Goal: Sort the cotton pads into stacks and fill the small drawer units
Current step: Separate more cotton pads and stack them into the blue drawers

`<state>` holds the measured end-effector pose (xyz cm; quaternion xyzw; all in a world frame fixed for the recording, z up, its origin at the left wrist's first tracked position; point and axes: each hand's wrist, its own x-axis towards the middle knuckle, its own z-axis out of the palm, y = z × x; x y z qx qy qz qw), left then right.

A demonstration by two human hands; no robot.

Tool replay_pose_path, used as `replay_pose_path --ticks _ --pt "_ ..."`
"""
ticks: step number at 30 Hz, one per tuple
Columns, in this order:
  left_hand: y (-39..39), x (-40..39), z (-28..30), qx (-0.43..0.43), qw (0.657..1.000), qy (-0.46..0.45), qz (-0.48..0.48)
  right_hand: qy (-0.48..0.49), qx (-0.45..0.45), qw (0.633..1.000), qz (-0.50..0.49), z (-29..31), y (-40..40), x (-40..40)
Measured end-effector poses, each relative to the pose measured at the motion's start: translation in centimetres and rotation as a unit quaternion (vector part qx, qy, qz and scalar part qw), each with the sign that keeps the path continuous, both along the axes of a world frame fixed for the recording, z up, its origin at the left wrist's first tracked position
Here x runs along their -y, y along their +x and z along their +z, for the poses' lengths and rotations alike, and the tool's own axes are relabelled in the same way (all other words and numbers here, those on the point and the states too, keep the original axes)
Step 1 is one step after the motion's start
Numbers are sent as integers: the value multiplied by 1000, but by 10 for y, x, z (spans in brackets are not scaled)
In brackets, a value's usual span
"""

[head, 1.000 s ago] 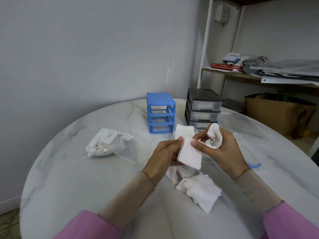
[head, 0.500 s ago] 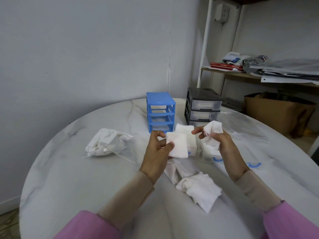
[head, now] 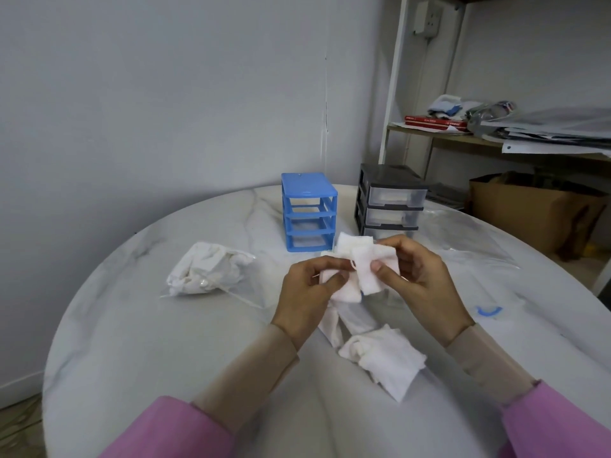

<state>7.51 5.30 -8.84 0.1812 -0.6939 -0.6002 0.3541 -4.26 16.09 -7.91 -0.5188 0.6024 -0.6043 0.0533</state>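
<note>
Both hands, left hand (head: 309,285) and right hand (head: 418,276), are pinching cotton pads (head: 360,269) at frame centre, above loose pads (head: 383,357) lying on the worktop (head: 139,342). Squaring the edges before stacking would likely help them slide into the blue drawer unit (head: 309,211) or black drawer unit (head: 390,201) behind.

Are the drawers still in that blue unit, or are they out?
Out, it seems: the blue drawer unit shows open slots you can see through, with no drawer fronts.
</note>
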Motion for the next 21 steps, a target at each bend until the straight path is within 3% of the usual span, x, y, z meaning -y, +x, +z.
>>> replay_pose_path --ticks 5,15,21 --pt "0 3 -3 5 1000 -9 1 -13 86 996 35 1 4 1" --pt "-2 2 -4 -9 1000 0 -17 -27 113 993 30 1 1 3" --pt "-2 -2 -2 -32 999 -8 -39 -25 201 978 58 -4 7 8"
